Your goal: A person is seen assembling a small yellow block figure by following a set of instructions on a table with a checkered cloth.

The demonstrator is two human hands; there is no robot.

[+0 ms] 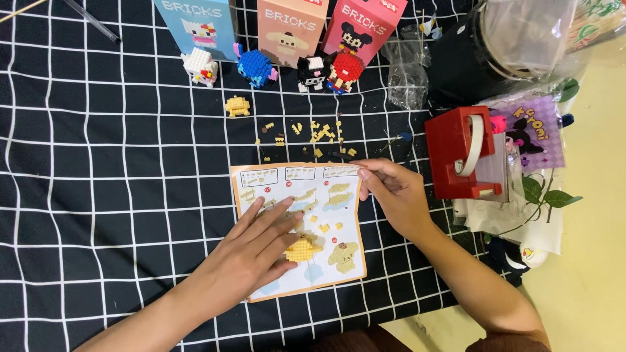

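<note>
An instruction sheet [326, 215] with pictures of yellow brick steps lies on the black checked cloth [111, 182]. My left hand [257, 251] rests flat on the sheet's left half, fingers spread. My right hand [394, 195] touches the sheet's upper right corner, fingers curled at its edge. Small loose yellow and dark bricks [316, 133] are scattered just beyond the sheet. A partly built yellow brick piece [237, 105] sits further back.
Several finished brick figures stand at the back: white [200, 67], blue [255, 67], black [312, 72], red [344, 70], before three boxes [287, 26]. A red tape dispenser [466, 153], plastic bags [407, 75] and a purple packet [531, 133] lie right.
</note>
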